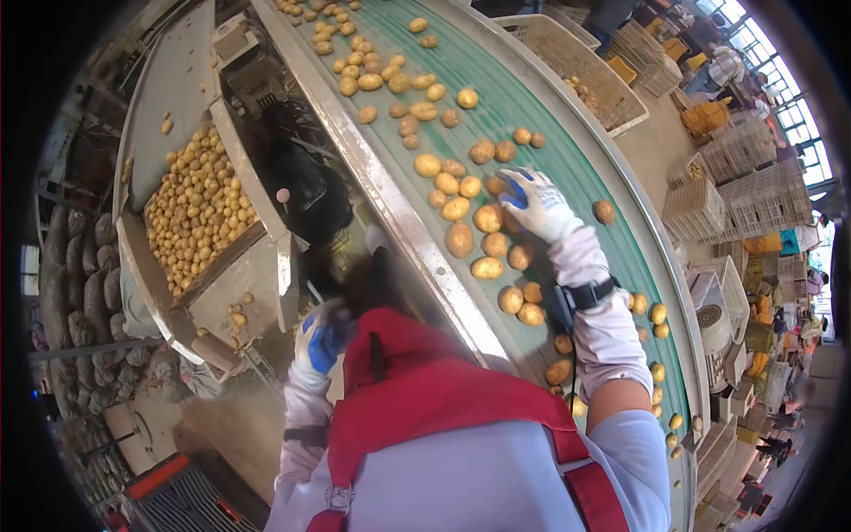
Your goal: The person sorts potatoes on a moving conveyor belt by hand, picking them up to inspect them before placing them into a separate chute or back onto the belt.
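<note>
My right hand (pixel 536 202), in a white glove with blue fingertips, is over the green conveyor belt (pixel 567 133), its curled fingers on a potato that they partly hide. Many yellow and brown potatoes (pixel 487 218) lie on the belt around and below this hand. My left hand (pixel 324 335), in a similar glove, is low at my left side, away from the belt. It is blurred, and whether it holds anything does not show.
A metal rail (pixel 399 213) edges the belt. At left, a chute (pixel 199 332) holds a heap of potatoes, with stacked sacks (pixel 93 293) beyond. A large crate (pixel 620 111) stands past the belt, and stacked crates (pixel 753 191) and several people are at the right.
</note>
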`<control>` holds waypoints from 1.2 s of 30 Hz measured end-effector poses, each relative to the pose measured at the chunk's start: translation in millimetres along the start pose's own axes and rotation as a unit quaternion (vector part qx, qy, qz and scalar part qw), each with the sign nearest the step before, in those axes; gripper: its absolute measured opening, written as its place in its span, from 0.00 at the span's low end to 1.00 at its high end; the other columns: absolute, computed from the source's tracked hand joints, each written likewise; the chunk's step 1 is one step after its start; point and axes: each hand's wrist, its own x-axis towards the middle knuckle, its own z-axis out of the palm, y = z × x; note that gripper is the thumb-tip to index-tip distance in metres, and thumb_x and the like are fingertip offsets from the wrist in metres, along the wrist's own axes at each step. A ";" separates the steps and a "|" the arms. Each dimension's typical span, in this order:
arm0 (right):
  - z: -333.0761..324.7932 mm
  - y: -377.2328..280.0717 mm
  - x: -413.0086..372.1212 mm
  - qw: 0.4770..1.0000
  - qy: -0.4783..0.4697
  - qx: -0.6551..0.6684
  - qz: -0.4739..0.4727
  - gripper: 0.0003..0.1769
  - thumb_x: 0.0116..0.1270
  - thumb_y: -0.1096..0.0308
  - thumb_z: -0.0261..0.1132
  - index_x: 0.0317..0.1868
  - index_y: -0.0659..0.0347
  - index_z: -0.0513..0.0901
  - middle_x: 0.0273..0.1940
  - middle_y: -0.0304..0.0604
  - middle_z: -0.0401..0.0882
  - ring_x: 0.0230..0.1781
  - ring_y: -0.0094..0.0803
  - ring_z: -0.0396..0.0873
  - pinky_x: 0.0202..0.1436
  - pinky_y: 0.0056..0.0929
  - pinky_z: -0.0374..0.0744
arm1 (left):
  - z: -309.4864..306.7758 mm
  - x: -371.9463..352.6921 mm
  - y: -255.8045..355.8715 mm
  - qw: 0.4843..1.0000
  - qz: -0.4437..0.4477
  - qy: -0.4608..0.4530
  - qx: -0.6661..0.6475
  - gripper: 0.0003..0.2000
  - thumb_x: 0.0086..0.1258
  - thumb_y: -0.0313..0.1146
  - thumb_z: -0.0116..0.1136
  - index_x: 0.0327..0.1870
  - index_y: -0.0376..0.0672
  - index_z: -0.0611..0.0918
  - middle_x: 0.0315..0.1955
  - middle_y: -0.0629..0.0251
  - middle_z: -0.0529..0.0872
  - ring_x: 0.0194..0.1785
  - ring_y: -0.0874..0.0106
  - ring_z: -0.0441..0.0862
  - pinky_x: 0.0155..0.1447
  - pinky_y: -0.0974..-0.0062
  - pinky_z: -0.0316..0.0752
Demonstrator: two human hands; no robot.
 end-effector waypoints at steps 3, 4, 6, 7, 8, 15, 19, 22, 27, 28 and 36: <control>19.5 -12.2 9.1 0.990 -0.036 -0.104 0.085 0.23 0.66 0.58 0.63 0.61 0.48 0.77 0.61 0.56 0.72 0.62 0.51 0.73 0.65 0.47 0.72 | 89.7 12.5 63.5 0.962 0.136 -0.121 0.205 0.23 0.69 0.35 0.61 0.61 0.29 0.76 0.50 0.52 0.84 0.50 0.68 0.83 0.56 0.71 0.78; 32.4 0.0 3.9 0.993 0.014 -0.084 0.076 0.22 0.65 0.58 0.63 0.60 0.47 0.77 0.58 0.56 0.73 0.59 0.51 0.74 0.62 0.46 0.75 | 99.5 30.6 59.9 0.941 0.174 -0.137 0.257 0.18 0.67 0.27 0.63 0.57 0.30 0.80 0.48 0.56 0.85 0.48 0.68 0.84 0.54 0.73 0.78; 21.5 -4.4 -10.4 0.994 -0.024 -0.040 0.098 0.22 0.65 0.58 0.63 0.60 0.47 0.77 0.57 0.56 0.73 0.58 0.52 0.75 0.61 0.46 0.75 | 154.9 56.2 71.3 0.734 0.392 -0.170 0.528 0.16 0.61 0.28 0.70 0.50 0.38 0.85 0.41 0.59 0.87 0.44 0.68 0.86 0.47 0.74 0.79; 16.6 -4.8 -20.0 0.991 -0.062 0.002 0.122 0.22 0.64 0.59 0.64 0.60 0.47 0.77 0.55 0.56 0.73 0.57 0.52 0.75 0.61 0.46 0.75 | 177.4 65.2 70.3 0.671 0.400 -0.175 0.599 0.17 0.59 0.29 0.71 0.50 0.41 0.85 0.42 0.57 0.87 0.45 0.64 0.87 0.49 0.72 0.79; 21.6 11.8 -31.6 0.997 -0.051 0.027 0.055 0.21 0.63 0.60 0.64 0.58 0.49 0.79 0.54 0.59 0.74 0.54 0.54 0.76 0.59 0.46 0.75 | 191.8 82.1 62.2 0.611 0.384 -0.186 0.667 0.17 0.56 0.33 0.71 0.48 0.43 0.85 0.42 0.59 0.87 0.44 0.61 0.86 0.48 0.67 0.79; -49.3 47.4 -98.2 0.630 0.098 0.761 0.119 0.20 0.66 0.69 0.62 0.57 0.68 0.78 0.50 0.50 0.79 0.48 0.37 0.78 0.53 0.33 0.81 | 230.7 117.0 -19.0 0.392 0.318 -0.255 0.825 0.11 0.69 0.32 0.48 0.49 0.48 0.78 0.35 0.60 0.84 0.40 0.60 0.86 0.38 0.63 0.80; -68.2 70.8 -72.9 0.853 0.069 0.450 0.254 0.24 0.64 0.68 0.64 0.60 0.62 0.78 0.56 0.49 0.78 0.56 0.37 0.78 0.60 0.36 0.78 | 245.7 101.5 -20.0 0.410 0.278 -0.308 0.812 0.13 0.68 0.30 0.51 0.52 0.47 0.79 0.36 0.57 0.84 0.42 0.61 0.85 0.43 0.64 0.80; -9.1 103.6 -56.9 0.990 0.066 -0.020 0.121 0.31 0.61 0.63 0.65 0.67 0.35 0.72 0.63 0.54 0.70 0.54 0.50 0.80 0.58 0.40 0.79 | 232.3 101.3 2.1 0.579 0.270 -0.374 0.673 0.16 0.65 0.26 0.56 0.55 0.45 0.80 0.37 0.56 0.84 0.44 0.63 0.85 0.49 0.68 0.80; -20.9 109.5 -71.3 0.985 0.098 0.109 0.090 0.28 0.63 0.63 0.65 0.66 0.46 0.73 0.54 0.51 0.78 0.52 0.45 0.81 0.55 0.38 0.79 | 218.7 109.1 64.4 0.878 0.054 -0.263 0.397 0.15 0.61 0.20 0.57 0.50 0.35 0.84 0.45 0.61 0.86 0.41 0.73 0.83 0.49 0.75 0.79; 1.3 125.8 -70.8 0.827 0.122 0.533 0.135 0.27 0.65 0.66 0.65 0.65 0.57 0.73 0.46 0.45 0.81 0.50 0.36 0.81 0.53 0.30 0.80 | 218.2 116.9 61.3 0.787 0.133 -0.271 0.538 0.19 0.61 0.20 0.55 0.54 0.39 0.83 0.48 0.60 0.84 0.42 0.71 0.86 0.47 0.73 0.80; -37.3 46.2 -100.1 0.492 0.032 0.869 0.037 0.31 0.76 0.55 0.57 0.71 0.63 0.63 0.57 0.54 0.78 0.48 0.35 0.82 0.45 0.26 0.83 | 258.5 125.9 -14.1 0.403 0.254 -0.344 0.809 0.10 0.67 0.29 0.51 0.46 0.45 0.81 0.47 0.55 0.80 0.45 0.57 0.85 0.51 0.67 0.80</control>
